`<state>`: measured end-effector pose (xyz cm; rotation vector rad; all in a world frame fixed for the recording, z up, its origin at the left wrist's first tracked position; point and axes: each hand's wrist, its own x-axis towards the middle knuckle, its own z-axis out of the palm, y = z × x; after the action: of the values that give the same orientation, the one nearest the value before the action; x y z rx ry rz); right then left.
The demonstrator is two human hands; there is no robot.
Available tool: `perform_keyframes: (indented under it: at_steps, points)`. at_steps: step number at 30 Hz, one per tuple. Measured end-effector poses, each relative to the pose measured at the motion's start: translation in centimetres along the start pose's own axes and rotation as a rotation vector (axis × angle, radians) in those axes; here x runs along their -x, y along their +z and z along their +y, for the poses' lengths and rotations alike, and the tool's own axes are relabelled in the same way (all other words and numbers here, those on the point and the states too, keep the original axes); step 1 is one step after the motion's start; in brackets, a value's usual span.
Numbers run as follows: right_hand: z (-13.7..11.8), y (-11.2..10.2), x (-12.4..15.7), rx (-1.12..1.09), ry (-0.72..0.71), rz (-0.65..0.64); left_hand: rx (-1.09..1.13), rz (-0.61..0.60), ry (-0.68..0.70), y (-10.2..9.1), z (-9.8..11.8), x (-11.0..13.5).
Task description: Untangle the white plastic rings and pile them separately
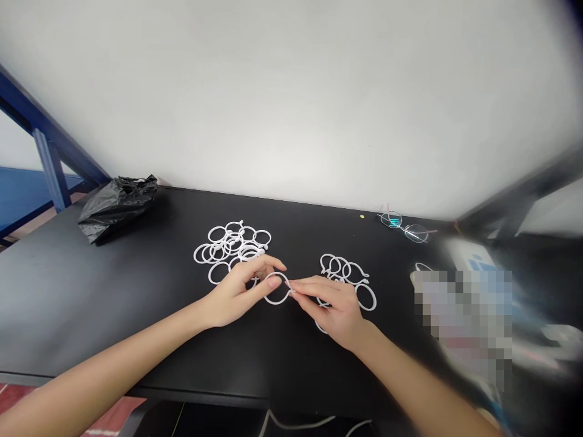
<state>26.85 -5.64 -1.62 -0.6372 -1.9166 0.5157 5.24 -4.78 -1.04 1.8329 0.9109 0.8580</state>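
My left hand (239, 292) and my right hand (328, 309) meet over the black table, pinching a white plastic snap ring (277, 302) between them. The left fingers grip its left side, and the right fingertips hold it near its right side, where it may open or join. Behind my left hand lies a tangled heap of similar rings (232, 246). A second, looser group of rings (340, 269) sits beyond and under my right hand, which hides part of it.
A crumpled black plastic bag (116, 207) lies at the table's back left corner, and wire-framed glasses (403, 227) lie at the back right against a white wall (291, 91). A pixelated blurred object (464, 321) covers the right side. Blue metal framing (50, 158) stands at far left.
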Motion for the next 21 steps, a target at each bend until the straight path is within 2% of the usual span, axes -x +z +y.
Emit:
perform_keyframes:
  at_steps: [4,8,12,21]
  points:
    - [-0.2,0.3,0.1,-0.039,0.030,0.015,-0.235,-0.055,0.205,0.2,-0.3,0.4]
    - [-0.3,0.5,0.1,-0.031,0.035,0.052,-0.417,-0.031,0.339,0.2,-1.1,0.3]
    - [-0.3,0.6,0.1,-0.053,0.041,0.056,-0.510,-0.035,0.345,0.1,-1.3,0.3]
    - [-0.4,0.5,0.1,-0.126,0.078,0.027,-0.503,-0.059,0.307,0.2,-0.7,0.5]
